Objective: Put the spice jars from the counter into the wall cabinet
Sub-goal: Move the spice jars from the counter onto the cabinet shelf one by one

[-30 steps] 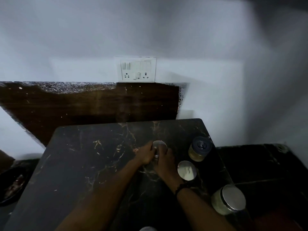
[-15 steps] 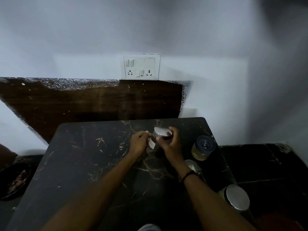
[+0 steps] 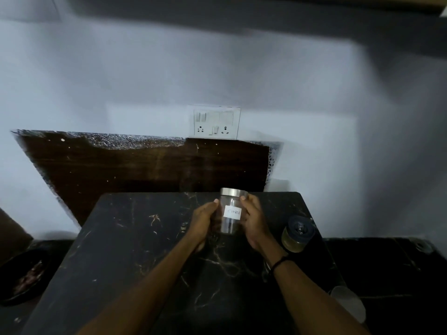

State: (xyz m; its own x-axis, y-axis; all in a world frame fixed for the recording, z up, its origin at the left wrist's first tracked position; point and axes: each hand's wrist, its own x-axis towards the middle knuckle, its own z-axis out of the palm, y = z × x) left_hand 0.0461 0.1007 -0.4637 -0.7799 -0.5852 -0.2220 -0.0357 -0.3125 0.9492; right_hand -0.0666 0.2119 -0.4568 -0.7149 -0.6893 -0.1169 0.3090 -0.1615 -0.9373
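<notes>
Gripping the clove jar [image 3: 231,211] between left hand [image 3: 205,217] and right hand [image 3: 254,220] above the counter [image 3: 135,250], smooth glass could slip during the lift toward the unseen cabinet.

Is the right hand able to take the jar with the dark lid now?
Probably not at once. The right hand and the left hand together hold the cloves jar. The dark-lidded jar stands close beside the right wrist with nothing between, but the hand is occupied.

bare forearms, no sleeves, thin black wristband [image 3: 280,261] on rt wrist
</notes>
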